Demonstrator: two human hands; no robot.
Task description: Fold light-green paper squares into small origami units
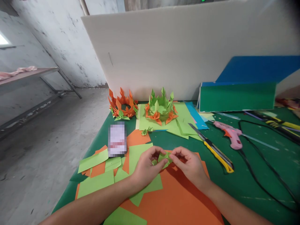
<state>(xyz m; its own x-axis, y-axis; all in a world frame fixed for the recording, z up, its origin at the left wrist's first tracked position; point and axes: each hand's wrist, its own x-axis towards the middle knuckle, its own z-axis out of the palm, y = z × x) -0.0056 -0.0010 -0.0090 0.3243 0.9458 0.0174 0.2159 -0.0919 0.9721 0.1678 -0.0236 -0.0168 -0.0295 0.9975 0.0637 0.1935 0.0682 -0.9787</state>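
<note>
Between my two hands is a small folded piece of green paper (167, 158). The fingers of my left hand (150, 164) pinch its left side, and my right hand (187, 164) pinches its right side. Fingertips cover much of the piece, so its full shape is hidden. Below my hands lies a large orange sheet (182, 200). Green paper pieces (96, 184) and orange scraps spread out to the left. Beyond my hands sit a small green folded paper piece (146, 131), a green paper crown (161, 107) with orange flowers, and an orange paper crown (122, 104) with green ones.
A yellow utility knife (217, 153) with its blade out lies to the right. Past it rests a pink glue gun (231, 134) with a looping black cord. A blurred-out rectangular object (117, 139) is at left. A white board (150, 56) stands behind the green table (264, 162).
</note>
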